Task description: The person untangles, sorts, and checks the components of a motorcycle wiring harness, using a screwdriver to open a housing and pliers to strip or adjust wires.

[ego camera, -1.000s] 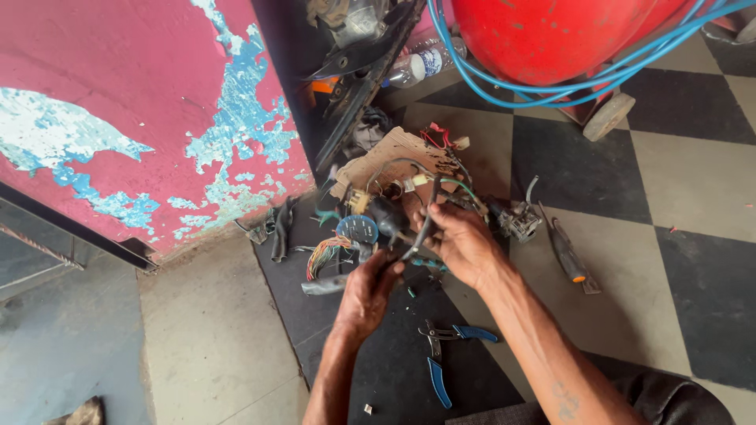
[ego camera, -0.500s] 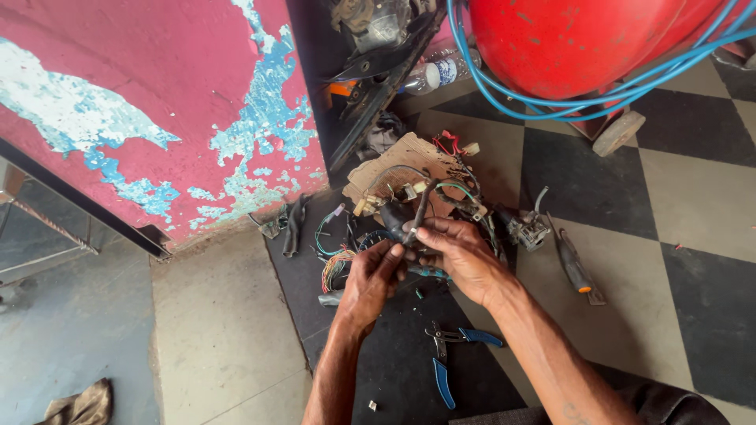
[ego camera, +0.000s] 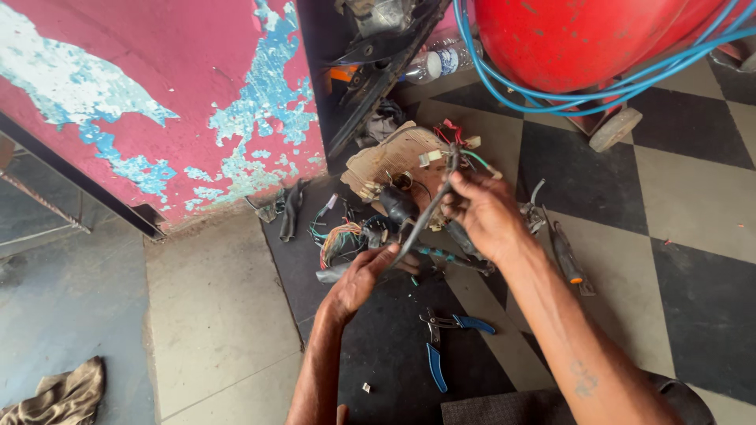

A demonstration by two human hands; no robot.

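Note:
A black sheathed cable bundle [ego camera: 425, 212] runs slantwise between my two hands, with red and white connectors [ego camera: 457, 138] at its upper end. My right hand [ego camera: 484, 212] grips the upper part of the bundle. Lower down, my left hand [ego camera: 358, 275] pinches its lower end near the black mat [ego camera: 378, 346]. Under the hands lies a tangle of coloured wires [ego camera: 339, 236] and a piece of brown cardboard [ego camera: 390, 157].
Blue-handled pliers [ego camera: 441, 338] lie open on the mat below my hands. A screwdriver [ego camera: 567, 264] rests on the checkered floor at right. A red tank [ego camera: 583, 39] wrapped in blue hose stands at top right, a peeling pink wall [ego camera: 157, 102] at left, a rag [ego camera: 55, 393] at bottom left.
My right hand has lifted the upper end of the cable bundle, stretching it out from my left hand. The view has shifted a little toward the wall.

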